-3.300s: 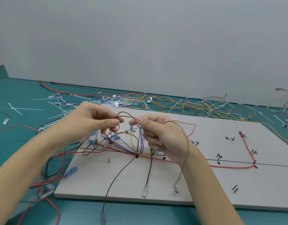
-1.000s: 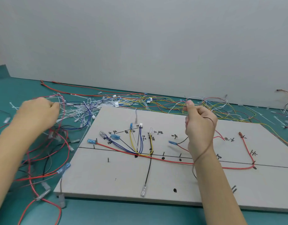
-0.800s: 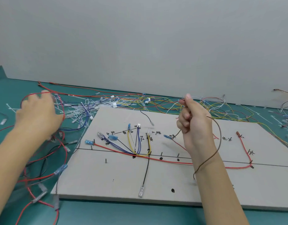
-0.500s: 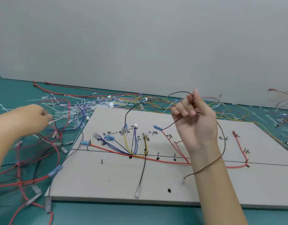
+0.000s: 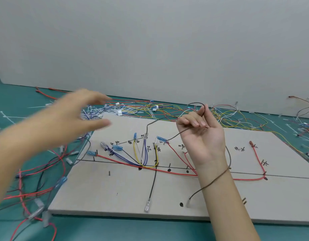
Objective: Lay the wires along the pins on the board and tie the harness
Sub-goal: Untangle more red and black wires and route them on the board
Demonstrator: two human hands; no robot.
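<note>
Fingers: the right hand (image 5: pixel 201 136), centre right of the frame, has its fingers (image 5: pixel 192 121) curled palm-up, pinching a brown wire (image 5: pixel 213 180); the left hand (image 5: pixel 75 117), upper left, is motion-blurred, with fingers that look loosely spread and holding nothing.
Wire: the brown wire loops above the right fingertips, passes behind the wrist and crosses the forearm, its free end hanging just above the lower middle of the board (image 5: pixel 167 197). A dark strand from the same grip runs left and down to a clear terminal (image 5: pixel 146 136) in the upper middle of the board.
Laid so far: a red wire (image 5: pixel 167 172) follows the drawn line across the middle, near the pins (image 5: pixel 109 173); yellow, blue and black wires fan up from it to blue terminals.
Step in hand: probably routing the brown wire. It would go best if the left hand takes the free end, clears the loop off the wrist, then lays the wire flat along the line, seated against each pin.
Risk: the wire is limp and springy; slack could catch the laid terminals.
Surface: green table (image 5: pixel 132 230), the board flat on it, loose wires (image 5: pixel 167 112) and white ties (image 5: pixel 9 117) along the far edge and left.
Room: a plain pale wall fills the upper half.
</note>
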